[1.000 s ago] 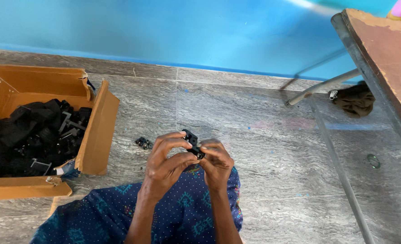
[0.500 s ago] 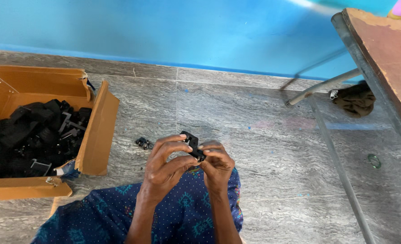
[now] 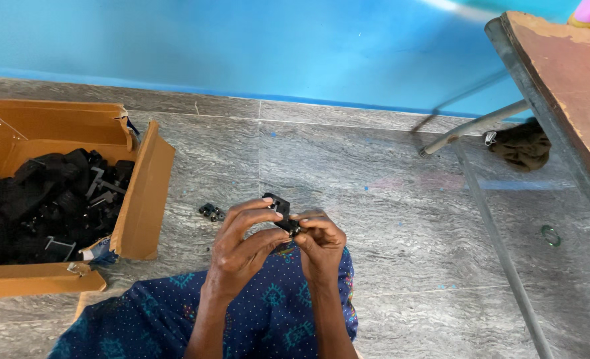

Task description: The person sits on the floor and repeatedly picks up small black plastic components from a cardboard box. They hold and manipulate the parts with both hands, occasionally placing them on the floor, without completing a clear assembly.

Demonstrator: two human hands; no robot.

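I see a small black plastic part (image 3: 280, 211), angular and matte, held up between both hands above my lap. My left hand (image 3: 241, 246) grasps it from the left with curled fingers, thumb on top. My right hand (image 3: 320, 242) pinches its lower right end with the fingertips, wrist bent inward. Under the hands is blue patterned cloth (image 3: 268, 312). Just left of the hands, some little black pieces (image 3: 211, 212) lie on the grey veined stone floor (image 3: 388, 219). Further left stands an open cardboard box (image 3: 142, 193) full of black parts (image 3: 49, 199). Far right is a worn wooden desk (image 3: 567, 93).
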